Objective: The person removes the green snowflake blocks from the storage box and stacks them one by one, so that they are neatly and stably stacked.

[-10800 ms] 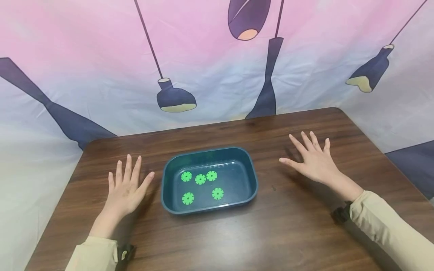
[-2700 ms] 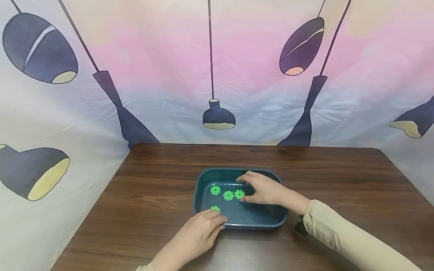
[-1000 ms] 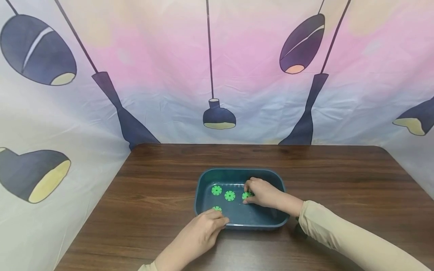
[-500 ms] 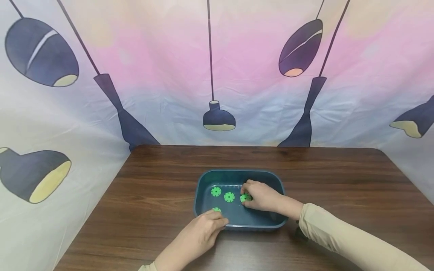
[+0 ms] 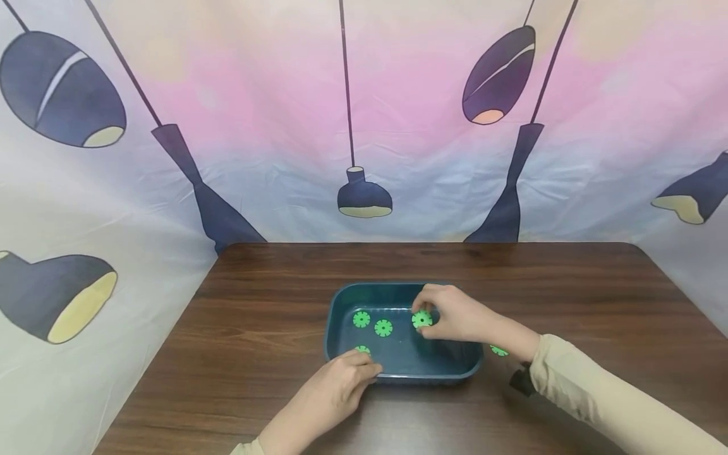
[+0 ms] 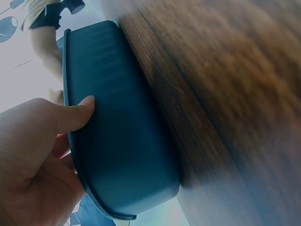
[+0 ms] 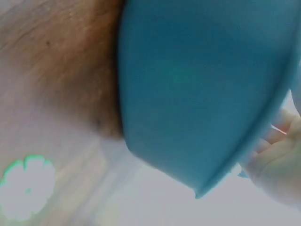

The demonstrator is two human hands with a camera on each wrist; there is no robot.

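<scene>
Brown tbl [image 5: 580,309], green disc [image 5: 421,319] pinched btwn R fingers [image 5: 429,293], L fingers [image 5: 368,369] gripping teal tray [image 5: 432,380].

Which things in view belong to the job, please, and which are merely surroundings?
Job: teal tray, gripped by left hand; green notched disc, pinched by right hand; three more discs inside; another disc outside the tray.

Surroundings: wooden table; lamp-print backdrop cloth; black device at right wrist.

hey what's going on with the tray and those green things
A person's right hand pinches a green disc at the dark teal tray, while the left hand grips the tray's near side. Three more green discs lie in the tray, one partly hidden behind the left hand. A fifth disc lies on the wooden table, right of the tray.
</scene>
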